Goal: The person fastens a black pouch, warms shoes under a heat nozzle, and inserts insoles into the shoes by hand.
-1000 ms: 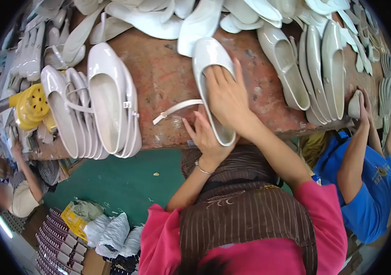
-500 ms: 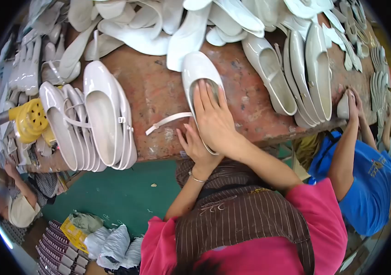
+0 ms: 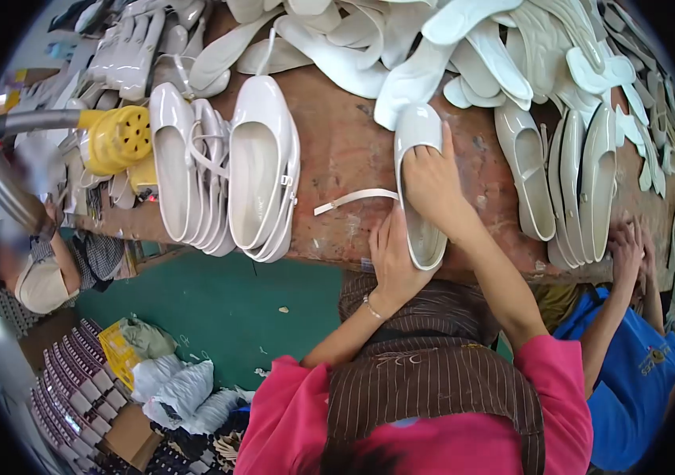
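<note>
A glossy white strap shoe [image 3: 419,127] lies on the worn reddish table, toe pointing away from me. Its loose strap [image 3: 356,199] stretches out to the left. The fingers of my right hand [image 3: 436,186] are bent down inside the shoe's opening, their tips hidden, while the thumb lies along the outer right side. My left hand [image 3: 395,257] holds the shoe's left side near the heel. To the left stands a row of similar white shoes [image 3: 261,111], packed side by side. More off-white shoes [image 3: 596,174] stand to the right.
White insoles [image 3: 413,83] are heaped at the back of the table [image 3: 329,138]. A yellow perforated nozzle [image 3: 118,141] on a metal pipe is at left. A co-worker in a blue shirt [image 3: 631,372] sits at right; another person is at far left. Bags [image 3: 183,388] lie on the green floor.
My right hand's fingers, stretched flat in the shoe before, are now bent into it. My left hand has closed in on the shoe's side. The view has shifted, moving the table scene rightward.
</note>
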The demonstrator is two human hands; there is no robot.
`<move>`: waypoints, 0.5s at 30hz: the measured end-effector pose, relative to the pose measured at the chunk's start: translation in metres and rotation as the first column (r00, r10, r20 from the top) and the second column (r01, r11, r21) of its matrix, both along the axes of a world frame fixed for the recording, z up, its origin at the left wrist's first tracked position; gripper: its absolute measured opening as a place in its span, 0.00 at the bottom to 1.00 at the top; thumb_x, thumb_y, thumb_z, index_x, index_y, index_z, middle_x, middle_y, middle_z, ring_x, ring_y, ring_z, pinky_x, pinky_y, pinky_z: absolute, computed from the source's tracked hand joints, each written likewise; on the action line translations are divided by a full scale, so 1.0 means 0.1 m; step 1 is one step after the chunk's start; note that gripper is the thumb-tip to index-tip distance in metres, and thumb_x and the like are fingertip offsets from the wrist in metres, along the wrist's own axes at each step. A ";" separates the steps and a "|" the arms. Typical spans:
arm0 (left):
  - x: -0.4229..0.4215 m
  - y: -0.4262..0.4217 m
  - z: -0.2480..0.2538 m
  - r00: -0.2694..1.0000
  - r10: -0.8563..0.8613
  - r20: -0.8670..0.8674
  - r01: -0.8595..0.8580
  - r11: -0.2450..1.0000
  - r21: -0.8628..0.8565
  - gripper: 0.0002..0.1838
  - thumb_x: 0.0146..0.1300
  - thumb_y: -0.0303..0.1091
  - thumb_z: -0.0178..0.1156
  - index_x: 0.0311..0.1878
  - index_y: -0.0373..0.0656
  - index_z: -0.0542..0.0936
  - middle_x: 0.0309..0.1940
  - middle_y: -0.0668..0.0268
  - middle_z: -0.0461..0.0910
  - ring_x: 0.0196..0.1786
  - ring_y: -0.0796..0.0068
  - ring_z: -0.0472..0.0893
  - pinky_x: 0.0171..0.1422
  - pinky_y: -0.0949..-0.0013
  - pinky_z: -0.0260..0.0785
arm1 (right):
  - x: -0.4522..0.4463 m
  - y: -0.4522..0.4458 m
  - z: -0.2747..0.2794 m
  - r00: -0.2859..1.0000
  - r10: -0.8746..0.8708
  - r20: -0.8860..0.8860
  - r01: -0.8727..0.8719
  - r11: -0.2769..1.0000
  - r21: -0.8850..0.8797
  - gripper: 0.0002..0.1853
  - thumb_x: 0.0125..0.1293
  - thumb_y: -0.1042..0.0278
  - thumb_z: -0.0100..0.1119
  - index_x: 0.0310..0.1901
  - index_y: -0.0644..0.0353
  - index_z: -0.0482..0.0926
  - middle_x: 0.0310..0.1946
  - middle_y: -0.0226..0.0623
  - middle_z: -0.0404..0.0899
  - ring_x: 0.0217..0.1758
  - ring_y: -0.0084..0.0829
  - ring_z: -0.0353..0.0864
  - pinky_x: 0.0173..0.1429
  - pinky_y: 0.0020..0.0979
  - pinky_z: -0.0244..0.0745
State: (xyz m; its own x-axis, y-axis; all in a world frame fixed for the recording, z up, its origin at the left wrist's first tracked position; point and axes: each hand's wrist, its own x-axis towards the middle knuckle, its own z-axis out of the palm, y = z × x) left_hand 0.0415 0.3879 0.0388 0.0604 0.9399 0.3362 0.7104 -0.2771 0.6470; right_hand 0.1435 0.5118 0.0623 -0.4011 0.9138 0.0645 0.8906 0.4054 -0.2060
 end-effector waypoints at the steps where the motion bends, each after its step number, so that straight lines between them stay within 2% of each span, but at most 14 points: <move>1: -0.07 0.00 0.12 0.999 -0.012 0.046 0.016 0.995 -0.099 0.50 0.45 0.41 0.78 0.68 0.30 0.65 0.57 0.46 0.75 0.54 0.50 0.77 0.66 0.50 0.63 | 0.11 -0.06 0.07 0.981 0.045 -0.187 -0.047 0.999 -0.009 0.15 0.56 0.79 0.55 0.46 0.71 0.81 0.44 0.51 0.83 0.55 0.49 0.81 0.80 0.60 0.44; 3: -0.38 0.09 0.41 0.958 -0.010 0.286 0.094 0.955 -0.282 0.40 0.45 0.40 0.78 0.60 0.34 0.71 0.52 0.52 0.76 0.53 0.56 0.78 0.63 0.57 0.66 | 0.42 -0.30 0.43 0.828 0.045 -0.559 -0.213 0.947 -0.239 0.21 0.56 0.82 0.54 0.53 0.68 0.81 0.51 0.47 0.83 0.64 0.48 0.78 0.79 0.57 0.47; 4: -0.59 0.13 0.59 0.916 0.013 0.401 0.146 0.920 -0.364 0.36 0.45 0.40 0.78 0.56 0.36 0.74 0.50 0.54 0.77 0.52 0.59 0.78 0.61 0.60 0.68 | 0.61 -0.39 0.64 0.868 0.028 -0.497 -0.120 0.981 -0.155 0.21 0.58 0.82 0.55 0.55 0.63 0.81 0.53 0.44 0.83 0.65 0.47 0.77 0.77 0.56 0.52; 5: -0.82 0.21 0.81 0.860 0.054 0.508 0.134 0.935 -0.327 0.31 0.45 0.36 0.78 0.51 0.38 0.74 0.46 0.57 0.76 0.50 0.65 0.78 0.58 0.64 0.69 | 0.78 -0.47 0.79 0.900 0.006 -0.436 -0.034 0.998 -0.055 0.21 0.61 0.82 0.55 0.56 0.59 0.81 0.56 0.40 0.83 0.66 0.45 0.77 0.75 0.54 0.56; 6: -1.06 0.29 1.03 0.790 0.089 0.606 0.116 0.950 -0.290 0.26 0.45 0.32 0.77 0.46 0.40 0.75 0.43 0.60 0.76 0.48 0.71 0.78 0.55 0.68 0.70 | 0.91 -0.62 0.83 0.863 -0.211 -0.458 0.210 0.976 -0.054 0.20 0.61 0.83 0.55 0.55 0.61 0.81 0.53 0.45 0.83 0.63 0.45 0.78 0.70 0.47 0.66; 7: -1.29 0.35 1.22 0.851 0.044 0.523 0.076 0.976 -0.205 0.25 0.44 0.31 0.77 0.44 0.40 0.75 0.40 0.62 0.75 0.46 0.71 0.77 0.55 0.68 0.70 | 1.13 -0.76 0.74 0.904 -0.336 -0.263 0.367 0.927 0.079 0.20 0.61 0.83 0.56 0.56 0.61 0.81 0.51 0.48 0.82 0.60 0.48 0.79 0.64 0.43 0.71; 8: -1.46 0.40 1.34 0.904 0.006 0.426 0.048 0.992 -0.116 0.24 0.44 0.29 0.77 0.42 0.40 0.74 0.37 0.64 0.74 0.44 0.71 0.77 0.54 0.68 0.69 | 1.30 -0.88 0.66 0.851 -0.459 -0.254 0.488 0.871 0.061 0.21 0.62 0.81 0.58 0.58 0.62 0.79 0.51 0.50 0.81 0.56 0.51 0.79 0.62 0.45 0.71; 9: -1.57 0.49 1.37 0.944 0.050 0.326 -0.029 0.997 -0.068 0.23 0.44 0.29 0.77 0.42 0.40 0.75 0.37 0.64 0.74 0.44 0.70 0.77 0.53 0.68 0.69 | 1.41 -1.00 0.60 0.800 -0.548 -0.242 0.562 0.827 -0.017 0.20 0.61 0.79 0.60 0.57 0.65 0.77 0.49 0.51 0.79 0.52 0.54 0.78 0.61 0.46 0.70; 11: -1.71 0.67 1.41 0.978 0.163 0.128 -0.172 0.983 0.067 0.22 0.45 0.28 0.76 0.42 0.40 0.75 0.36 0.63 0.75 0.42 0.68 0.78 0.52 0.67 0.70 | 1.62 -1.21 0.43 0.854 -0.516 -0.070 0.512 0.857 -0.061 0.15 0.61 0.77 0.61 0.50 0.66 0.77 0.44 0.52 0.77 0.49 0.55 0.77 0.60 0.47 0.70; 13: -1.86 0.74 1.27 0.976 0.194 0.099 -0.186 0.979 -0.088 0.19 0.47 0.28 0.74 0.40 0.40 0.75 0.35 0.62 0.76 0.41 0.65 0.78 0.50 0.66 0.70 | 1.53 -1.22 0.50 0.935 -0.356 -0.003 0.354 0.929 0.109 0.09 0.58 0.77 0.63 0.40 0.66 0.76 0.37 0.51 0.76 0.44 0.54 0.76 0.54 0.46 0.71; 15: -2.02 0.76 0.96 0.981 0.187 0.053 -0.177 0.971 -0.162 0.15 0.48 0.28 0.72 0.37 0.39 0.77 0.36 0.59 0.78 0.41 0.59 0.80 0.50 0.64 0.72 | 1.62 -1.19 0.58 0.918 -0.375 -0.124 0.357 0.922 -0.150 0.09 0.55 0.77 0.65 0.35 0.66 0.74 0.32 0.48 0.74 0.40 0.53 0.74 0.48 0.43 0.69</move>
State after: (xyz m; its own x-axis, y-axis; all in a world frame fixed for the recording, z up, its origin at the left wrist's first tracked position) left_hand -0.1609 0.4644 0.1352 -0.1344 0.9740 0.1823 0.6928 -0.0391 0.7200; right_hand 0.3055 0.3930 0.1207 -0.0315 0.9992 -0.0245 0.9274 0.0200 -0.3735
